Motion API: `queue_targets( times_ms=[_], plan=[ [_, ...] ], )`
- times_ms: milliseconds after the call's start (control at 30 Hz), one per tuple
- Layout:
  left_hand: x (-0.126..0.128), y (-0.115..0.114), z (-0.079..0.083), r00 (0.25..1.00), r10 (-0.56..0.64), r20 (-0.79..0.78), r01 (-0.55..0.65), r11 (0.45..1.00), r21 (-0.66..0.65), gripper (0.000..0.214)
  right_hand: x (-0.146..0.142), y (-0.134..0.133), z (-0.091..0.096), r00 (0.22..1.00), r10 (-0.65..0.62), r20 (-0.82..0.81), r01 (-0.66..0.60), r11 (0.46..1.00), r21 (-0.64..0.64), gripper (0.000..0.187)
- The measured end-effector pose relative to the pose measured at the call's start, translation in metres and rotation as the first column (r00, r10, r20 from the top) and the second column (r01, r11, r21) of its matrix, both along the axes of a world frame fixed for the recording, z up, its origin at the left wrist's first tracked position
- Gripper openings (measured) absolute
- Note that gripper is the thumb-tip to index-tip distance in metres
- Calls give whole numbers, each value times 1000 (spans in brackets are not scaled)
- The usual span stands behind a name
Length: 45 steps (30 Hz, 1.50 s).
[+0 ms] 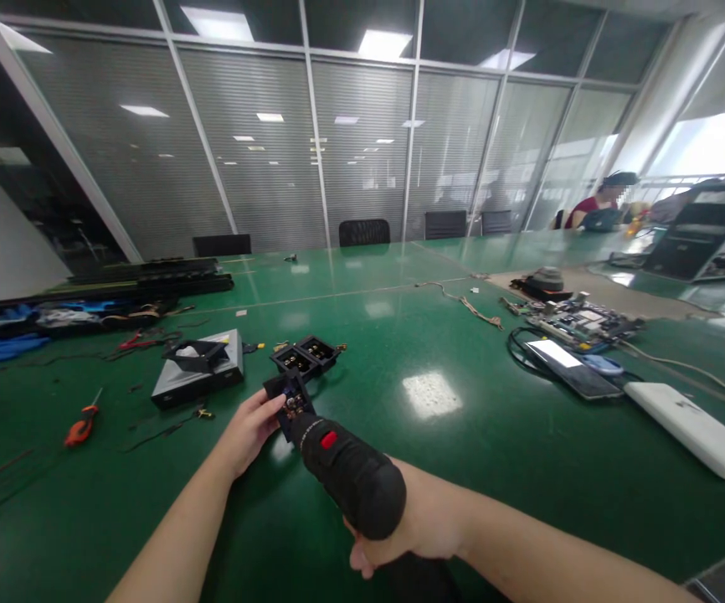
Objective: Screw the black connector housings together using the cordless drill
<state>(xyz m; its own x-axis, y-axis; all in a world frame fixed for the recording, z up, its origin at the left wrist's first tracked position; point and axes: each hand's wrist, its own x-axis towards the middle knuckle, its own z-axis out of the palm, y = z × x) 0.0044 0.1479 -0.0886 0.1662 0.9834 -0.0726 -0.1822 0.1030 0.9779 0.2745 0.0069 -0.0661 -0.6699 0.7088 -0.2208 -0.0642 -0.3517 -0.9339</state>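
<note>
My left hand (254,427) grips the edge of a small black housing (288,400) with metal parts inside, its thumb lying over the rim. In my right hand (393,528) is a black cordless drill (353,473) with a red switch on top. The drill's nose points into the housing; its tip is hidden, so contact cannot be made out. Just beyond the housing lies a similar black two-part case (308,356) with brass-coloured pieces inside.
To the left are a disc drive (203,373) with a black frame on it and an orange-handled screwdriver (83,425). On the right lie a phone (573,368), a white power bank (695,429) and circuit boards (588,322). A person (598,209) sits at the far right near a computer tower (701,226).
</note>
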Motion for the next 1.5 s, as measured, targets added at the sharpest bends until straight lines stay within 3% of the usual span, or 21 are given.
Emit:
queue_targets(
  times_ms=[200,433,833,1500],
  plan=[
    [2,0,-2,999,13,30,-14,1000,10,52,2,-2,6,998,11,60,-12,1000,20,31],
    [2,4,-9,997,8,74,-7,1000,-17,54,2,-4,6,993,-6,115,3,1000,28,36],
    [8,1,-5,998,20,57,-21,1000,6,51,0,-6,14,997,-16,70,14,999,33,33],
    [7,-2,-6,997,34,74,-35,999,6,60,-4,-1,-1,997,-72,24,71,997,19,40]
  ],
)
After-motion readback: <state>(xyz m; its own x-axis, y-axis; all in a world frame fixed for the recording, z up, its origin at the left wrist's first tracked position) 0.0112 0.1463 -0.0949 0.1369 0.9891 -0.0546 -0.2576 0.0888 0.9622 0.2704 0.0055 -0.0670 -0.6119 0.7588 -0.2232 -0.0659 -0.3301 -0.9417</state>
